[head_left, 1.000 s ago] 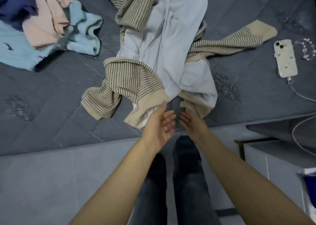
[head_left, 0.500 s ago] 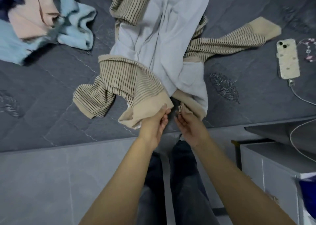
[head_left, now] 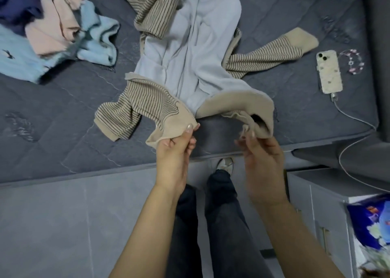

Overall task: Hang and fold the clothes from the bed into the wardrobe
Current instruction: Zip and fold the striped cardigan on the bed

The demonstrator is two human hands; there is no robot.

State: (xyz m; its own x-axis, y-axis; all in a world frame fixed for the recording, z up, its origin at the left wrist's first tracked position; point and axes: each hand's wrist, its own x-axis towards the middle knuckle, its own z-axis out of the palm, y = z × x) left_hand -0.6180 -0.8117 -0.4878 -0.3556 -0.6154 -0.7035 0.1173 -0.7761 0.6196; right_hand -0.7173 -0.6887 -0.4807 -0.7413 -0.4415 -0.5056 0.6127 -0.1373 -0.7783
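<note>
Both hands, left hand [head_left: 175,149] and right hand [head_left: 260,151], pinch the beige striped knit sweater's [head_left: 147,102] hem near the grey quilted bed's [head_left: 63,113] edge, and should lift evenly so the pale blue shirt [head_left: 190,51] slides free.

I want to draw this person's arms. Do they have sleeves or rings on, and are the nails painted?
Both forearms are bare, no sleeves, watch or rings showing. The left hand has a long, pale glossy thumbnail; the right hand shows long nails too.
</note>
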